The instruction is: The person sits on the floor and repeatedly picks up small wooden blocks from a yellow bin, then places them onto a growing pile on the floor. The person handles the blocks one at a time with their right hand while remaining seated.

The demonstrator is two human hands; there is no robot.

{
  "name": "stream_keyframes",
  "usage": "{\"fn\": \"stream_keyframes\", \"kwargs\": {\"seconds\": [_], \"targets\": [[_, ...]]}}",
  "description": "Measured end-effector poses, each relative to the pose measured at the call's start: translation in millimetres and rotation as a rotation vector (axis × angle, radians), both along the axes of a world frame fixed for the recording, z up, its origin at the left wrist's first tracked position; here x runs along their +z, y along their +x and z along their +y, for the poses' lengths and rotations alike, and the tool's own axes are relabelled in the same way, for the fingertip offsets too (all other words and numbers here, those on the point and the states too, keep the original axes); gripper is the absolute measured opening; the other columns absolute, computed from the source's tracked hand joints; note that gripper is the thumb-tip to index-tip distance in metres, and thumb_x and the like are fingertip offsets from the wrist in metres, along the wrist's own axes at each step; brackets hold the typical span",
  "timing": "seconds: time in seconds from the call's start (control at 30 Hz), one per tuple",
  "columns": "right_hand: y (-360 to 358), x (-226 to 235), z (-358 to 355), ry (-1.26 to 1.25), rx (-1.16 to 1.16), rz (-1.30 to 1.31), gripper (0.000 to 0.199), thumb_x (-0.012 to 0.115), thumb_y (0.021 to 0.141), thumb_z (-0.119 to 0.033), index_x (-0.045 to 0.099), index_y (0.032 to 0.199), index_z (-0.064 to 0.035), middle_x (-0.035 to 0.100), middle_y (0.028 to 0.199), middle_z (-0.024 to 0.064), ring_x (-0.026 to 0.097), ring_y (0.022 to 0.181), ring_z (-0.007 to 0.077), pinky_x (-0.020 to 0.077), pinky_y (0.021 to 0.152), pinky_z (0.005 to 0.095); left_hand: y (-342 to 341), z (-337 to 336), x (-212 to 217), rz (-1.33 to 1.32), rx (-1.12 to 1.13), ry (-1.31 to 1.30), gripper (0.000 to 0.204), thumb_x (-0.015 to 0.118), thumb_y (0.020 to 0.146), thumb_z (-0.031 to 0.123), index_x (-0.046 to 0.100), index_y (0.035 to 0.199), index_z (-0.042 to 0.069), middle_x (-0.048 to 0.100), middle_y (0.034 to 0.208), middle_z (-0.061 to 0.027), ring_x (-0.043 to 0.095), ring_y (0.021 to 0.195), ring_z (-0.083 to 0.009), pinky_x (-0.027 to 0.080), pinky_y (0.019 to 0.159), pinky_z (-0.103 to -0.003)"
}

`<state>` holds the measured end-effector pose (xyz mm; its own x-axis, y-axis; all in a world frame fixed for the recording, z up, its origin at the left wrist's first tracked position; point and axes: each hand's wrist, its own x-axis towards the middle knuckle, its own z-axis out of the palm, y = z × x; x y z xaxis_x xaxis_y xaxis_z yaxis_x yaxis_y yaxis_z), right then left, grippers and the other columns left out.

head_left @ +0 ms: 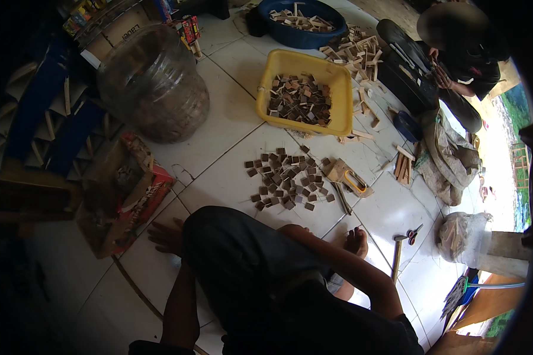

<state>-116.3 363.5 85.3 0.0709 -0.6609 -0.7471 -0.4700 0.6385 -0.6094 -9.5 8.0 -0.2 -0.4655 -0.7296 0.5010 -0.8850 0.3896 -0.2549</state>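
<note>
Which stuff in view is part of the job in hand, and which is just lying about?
Likely in the job:
- brown squares heaped on the floor
- yellow tub, holding similar pieces
- red box, beside the left hand

Apparently just lying about:
- hammer
- scissors
- broom

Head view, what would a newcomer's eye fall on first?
The yellow basin near the top middle, holding small brown pieces, stands out first. Loose brown squares lie on the white tiles below it, beyond the person's bent knee. A blue tub of wooden pieces sits at the top edge.
</note>
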Motion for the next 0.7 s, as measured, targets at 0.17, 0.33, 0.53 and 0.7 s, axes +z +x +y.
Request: {"fn": "stream_keyframes", "kwargs": {"seconds": [0.17,0.33,0.53,0.7], "targets": [[11.9,-22.2,-4.2,0.0,0.023,-0.017,0.054,0.06,0.097,-0.039,0.059,0.134,0.0007,0.067,0.129,0.0166,0.066,0.114,0.0335,0.0491,0.104,0.0442,-1.8,-3.2,-4.2,0.009,0.045,0.09,0.08,0.041,0.103,0.058,0.021,0.163,0.008,0.022,0.166,-0.0254,0.026,0.153,-0.0436,0.031,0.115,-0.064],[-28.2,-5.3,-36.3,-0.352,-0.523,-0.227,0.058,0.061,0.099,-0.042,0.058,0.138,0.0,0.066,0.133,0.0159,0.065,0.117,0.0335,0.0465,0.107,0.0441,-5.2,0.4,4.9,-0.008,0.072,0.094,0.079,0.04,0.103,0.059,0.025,0.162,0.01,0.025,0.166,-0.0244,0.028,0.152,-0.0417,0.032,0.115,-0.063],[-33.9,40.8,-27.3,-0.535,-1.135,-0.458,0.065,0.057,0.101,-0.037,0.041,0.155,-0.006,0.06,0.144,0.0134,0.061,0.127,0.0306,0.0458,0.109,0.0408,-5.2,1.1,7.6,-0.051,0.107,0.193,0.078,0.042,0.101,0.059,0.028,0.161,0.011,0.026,0.166,-0.0229,0.029,0.152,-0.0398,0.032,0.115,-0.062],[-69.7,109.4,6.7,-0.398,-0.813,-0.424,0.05,0.045,0.105,-0.015,0.044,0.154,-0.0081,0.059,0.144,0.0128,0.059,0.131,0.0242,0.0532,0.101,0.0368,-5.5,-7.0,15.7,-0.062,0.09,0.058,0.077,0.044,0.1,0.059,0.032,0.158,0.009,0.037,0.157,-0.0228,0.038,0.144,-0.0395,0.039,0.108,-0.059]]}}
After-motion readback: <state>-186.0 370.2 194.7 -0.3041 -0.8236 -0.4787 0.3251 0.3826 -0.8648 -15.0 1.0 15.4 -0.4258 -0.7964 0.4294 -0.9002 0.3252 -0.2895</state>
